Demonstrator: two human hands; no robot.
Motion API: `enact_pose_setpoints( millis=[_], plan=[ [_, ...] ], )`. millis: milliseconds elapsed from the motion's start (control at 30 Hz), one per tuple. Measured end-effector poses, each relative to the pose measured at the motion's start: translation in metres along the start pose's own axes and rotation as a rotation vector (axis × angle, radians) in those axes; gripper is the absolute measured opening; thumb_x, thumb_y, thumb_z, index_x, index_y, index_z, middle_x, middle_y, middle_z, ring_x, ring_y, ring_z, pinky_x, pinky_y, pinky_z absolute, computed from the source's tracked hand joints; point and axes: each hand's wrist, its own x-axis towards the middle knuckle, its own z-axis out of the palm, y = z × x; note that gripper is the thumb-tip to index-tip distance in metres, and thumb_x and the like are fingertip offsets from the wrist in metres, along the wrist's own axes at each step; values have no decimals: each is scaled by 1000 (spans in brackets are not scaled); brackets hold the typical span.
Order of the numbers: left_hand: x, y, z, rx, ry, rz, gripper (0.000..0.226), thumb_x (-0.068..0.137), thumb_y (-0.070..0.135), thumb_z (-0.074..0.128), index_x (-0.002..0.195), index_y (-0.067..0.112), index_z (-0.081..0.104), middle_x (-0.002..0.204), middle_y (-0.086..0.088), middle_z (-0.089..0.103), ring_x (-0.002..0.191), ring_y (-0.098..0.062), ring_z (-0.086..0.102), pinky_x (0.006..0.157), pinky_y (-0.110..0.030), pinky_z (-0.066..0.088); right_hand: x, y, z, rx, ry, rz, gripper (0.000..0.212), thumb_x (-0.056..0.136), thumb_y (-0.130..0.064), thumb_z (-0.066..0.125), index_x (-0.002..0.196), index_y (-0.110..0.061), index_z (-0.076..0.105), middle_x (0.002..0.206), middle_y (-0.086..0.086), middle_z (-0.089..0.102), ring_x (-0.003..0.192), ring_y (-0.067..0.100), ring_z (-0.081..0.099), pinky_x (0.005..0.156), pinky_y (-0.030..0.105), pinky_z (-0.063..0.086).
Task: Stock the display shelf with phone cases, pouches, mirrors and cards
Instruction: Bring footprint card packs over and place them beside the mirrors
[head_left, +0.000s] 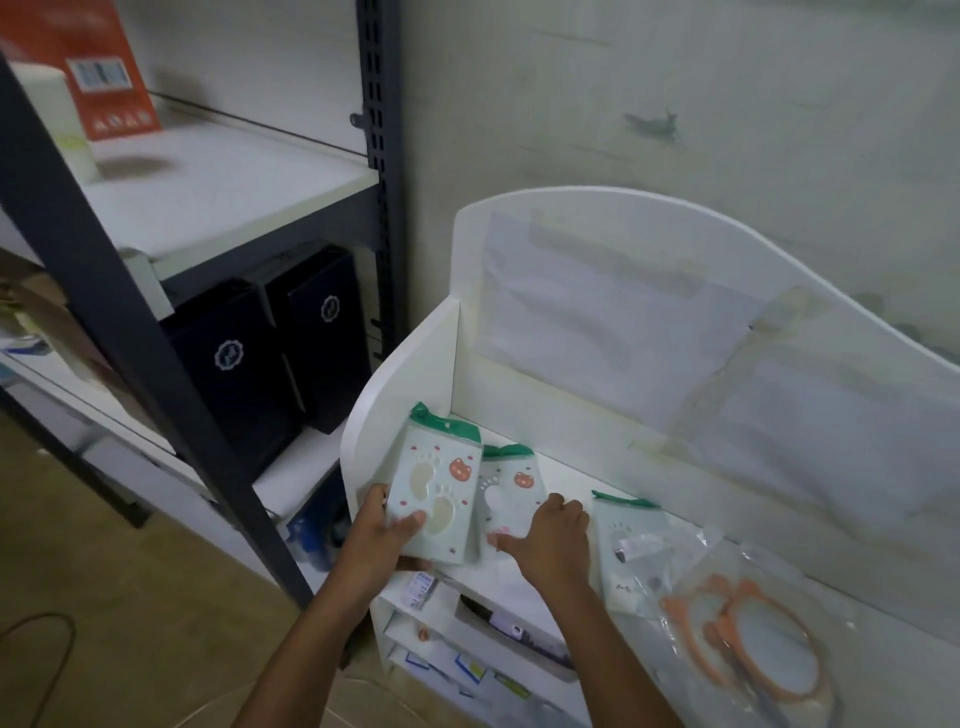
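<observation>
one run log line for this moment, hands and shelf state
left hand holds packaged phone case | right hand on second phone case | third phone case, bagged orange mirrors lie on display shelf

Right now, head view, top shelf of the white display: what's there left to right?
Left hand holding a mint paw-print phone case → second packaged case under the right hand → third green-topped packet lying flat → bagged orange-rimmed mirrors.
</observation>
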Motion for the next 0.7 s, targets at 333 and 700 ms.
enact_pose_setpoints(
  millis=[333, 700],
  plan=[
    [-4, 0, -1, -40, -25, -51, 28, 93, 9, 61, 118, 16, 50, 115, -3, 58, 103, -27, 62, 73, -50, 61, -4, 28, -18, 423, -92, 152, 60, 82, -36, 75, 126, -8, 46, 125, 12, 45, 92, 21, 52, 73, 29, 42],
    [-20, 12, 34, -181, -87, -58, 26, 88, 0, 62, 100, 23, 60, 105, -2, 64, 95, -26, 65, 73, -43, 61, -40, 90, -54, 916, -79, 196, 25, 87, -5, 60, 105, -22, 65, 101, 3, 73, 93, 20, 69, 81, 38, 56]
  ],
)
